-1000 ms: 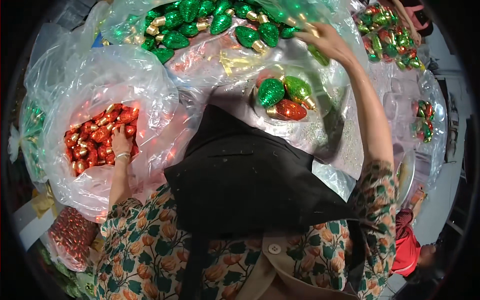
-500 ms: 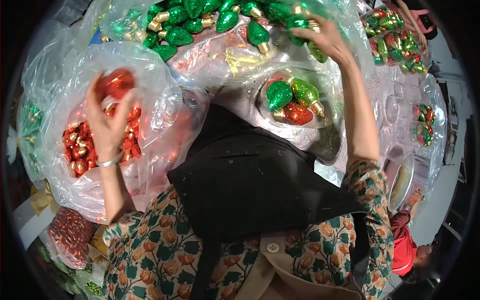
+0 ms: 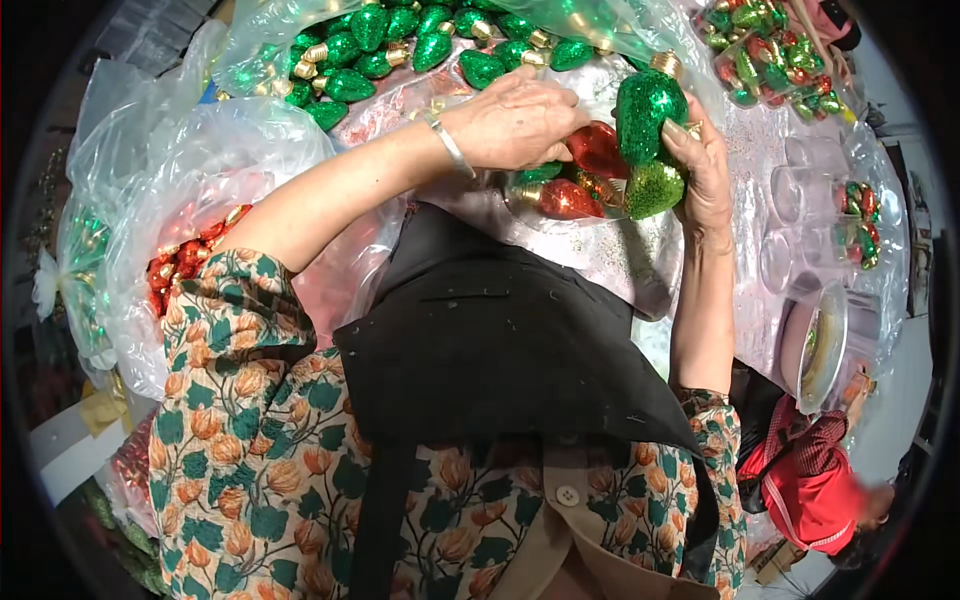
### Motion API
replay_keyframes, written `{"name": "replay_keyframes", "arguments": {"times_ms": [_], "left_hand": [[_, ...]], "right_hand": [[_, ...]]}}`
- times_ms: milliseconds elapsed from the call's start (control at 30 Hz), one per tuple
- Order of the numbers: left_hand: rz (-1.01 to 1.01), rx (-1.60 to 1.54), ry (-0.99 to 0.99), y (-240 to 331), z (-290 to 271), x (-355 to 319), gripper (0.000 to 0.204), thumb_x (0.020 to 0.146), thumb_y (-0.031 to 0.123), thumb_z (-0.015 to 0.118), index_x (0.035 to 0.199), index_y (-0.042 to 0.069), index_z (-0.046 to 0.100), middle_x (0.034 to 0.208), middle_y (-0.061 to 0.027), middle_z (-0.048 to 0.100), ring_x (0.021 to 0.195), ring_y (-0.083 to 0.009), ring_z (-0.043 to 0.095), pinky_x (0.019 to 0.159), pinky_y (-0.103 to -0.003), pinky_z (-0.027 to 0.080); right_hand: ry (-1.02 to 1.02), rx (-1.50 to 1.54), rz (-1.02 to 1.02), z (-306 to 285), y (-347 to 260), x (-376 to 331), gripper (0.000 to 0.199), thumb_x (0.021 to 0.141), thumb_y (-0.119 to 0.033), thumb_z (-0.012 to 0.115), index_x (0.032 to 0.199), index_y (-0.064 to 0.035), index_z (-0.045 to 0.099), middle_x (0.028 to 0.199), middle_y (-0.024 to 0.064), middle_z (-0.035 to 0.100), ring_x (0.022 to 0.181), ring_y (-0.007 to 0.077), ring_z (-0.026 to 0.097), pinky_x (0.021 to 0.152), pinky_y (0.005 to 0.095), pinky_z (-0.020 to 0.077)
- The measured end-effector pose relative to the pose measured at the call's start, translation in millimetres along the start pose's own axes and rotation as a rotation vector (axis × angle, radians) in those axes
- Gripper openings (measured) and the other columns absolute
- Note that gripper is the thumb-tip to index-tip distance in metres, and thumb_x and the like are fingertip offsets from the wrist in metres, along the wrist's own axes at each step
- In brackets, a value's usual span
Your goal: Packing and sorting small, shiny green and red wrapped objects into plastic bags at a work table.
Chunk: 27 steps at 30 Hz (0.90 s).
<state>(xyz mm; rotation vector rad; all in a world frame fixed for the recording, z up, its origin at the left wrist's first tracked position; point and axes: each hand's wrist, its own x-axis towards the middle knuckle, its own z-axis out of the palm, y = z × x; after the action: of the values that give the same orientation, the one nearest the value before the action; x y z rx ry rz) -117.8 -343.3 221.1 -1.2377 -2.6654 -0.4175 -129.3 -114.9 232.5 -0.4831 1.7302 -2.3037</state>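
Note:
My left hand (image 3: 515, 122) is reached across to the middle, its fingers closed at the cap end of a shiny red bulb-shaped ornament (image 3: 598, 152). My right hand (image 3: 703, 170) grips a glittery dark green bulb ornament (image 3: 650, 112), gold cap upward. Just below it shows a lime green bulb ornament (image 3: 656, 190); whether that hand holds it too, I cannot tell. Under both hands, a glittery red bulb ornament (image 3: 570, 200) lies in a clear container whose rim is mostly hidden. Part of another green one (image 3: 540, 172) peeks out beneath my left hand.
Green bulb ornaments (image 3: 432, 48) lie in clear plastic at the back. At left, a plastic bag (image 3: 240, 150) holds red ornaments (image 3: 190, 258). Clear cups (image 3: 785, 195), a round tub (image 3: 815, 345) and packed ornaments (image 3: 770, 55) stand right. A person in red (image 3: 815, 495) is at lower right.
My left hand has swung right from the red bag to the middle with a red ornament. My right hand has come down from the green pile with a green ornament.

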Motion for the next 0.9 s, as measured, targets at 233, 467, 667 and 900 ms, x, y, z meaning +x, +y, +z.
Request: {"name": "replay_keyframes", "arguments": {"times_ms": [233, 467, 667, 900], "left_hand": [[0.174, 0.039, 0.069, 3.2, 2.6, 34.7, 0.032, 0.069, 0.034, 0.070, 0.073, 0.004, 0.058, 0.082, -0.0076, 0.052, 0.086, -0.0249, 0.050, 0.076, -0.039, 0.038], [0.067, 0.137, 0.099, -11.9, 9.9, 34.2, 0.036, 0.063, 0.033, 0.072, 0.072, 0.000, 0.059, 0.083, -0.0106, 0.055, 0.093, -0.0266, 0.053, 0.078, -0.040, 0.042], [-0.105, -0.233, -0.031, -17.2, 19.1, 35.1, 0.036, 0.063, 0.033, 0.070, 0.074, 0.000, 0.060, 0.085, -0.0133, 0.057, 0.091, -0.0284, 0.056, 0.080, -0.041, 0.044], [-0.083, -0.062, -0.023, -17.5, 18.2, 28.7, 0.041, 0.070, 0.034, 0.068, 0.097, 0.006, 0.055, 0.083, -0.0131, 0.059, 0.080, -0.0315, 0.059, 0.070, -0.038, 0.047]], "right_hand": [[-0.021, 0.115, 0.045, -6.7, 6.4, 10.9, 0.036, 0.080, -0.012, 0.062, 0.112, -0.0001, 0.053, 0.098, 0.0049, 0.061, 0.086, 0.0101, 0.059, 0.080, 0.0231, 0.0468], [-0.053, 0.159, 0.066, 1.4, 2.8, 8.1, 0.040, 0.080, -0.013, 0.061, 0.116, 0.0001, 0.050, 0.098, 0.0051, 0.061, 0.085, 0.0106, 0.059, 0.079, 0.0237, 0.0470], [-0.108, 0.020, 0.118, 5.3, 2.8, 10.4, 0.041, 0.079, -0.013, 0.062, 0.116, 0.0004, 0.051, 0.097, 0.0048, 0.061, 0.083, 0.0102, 0.059, 0.078, 0.0236, 0.0470], [-0.091, -0.132, 0.201, 2.8, -10.4, 10.8, 0.040, 0.077, -0.015, 0.065, 0.112, 0.0015, 0.053, 0.094, 0.0043, 0.061, 0.080, 0.0100, 0.058, 0.075, 0.0234, 0.0464]]}}
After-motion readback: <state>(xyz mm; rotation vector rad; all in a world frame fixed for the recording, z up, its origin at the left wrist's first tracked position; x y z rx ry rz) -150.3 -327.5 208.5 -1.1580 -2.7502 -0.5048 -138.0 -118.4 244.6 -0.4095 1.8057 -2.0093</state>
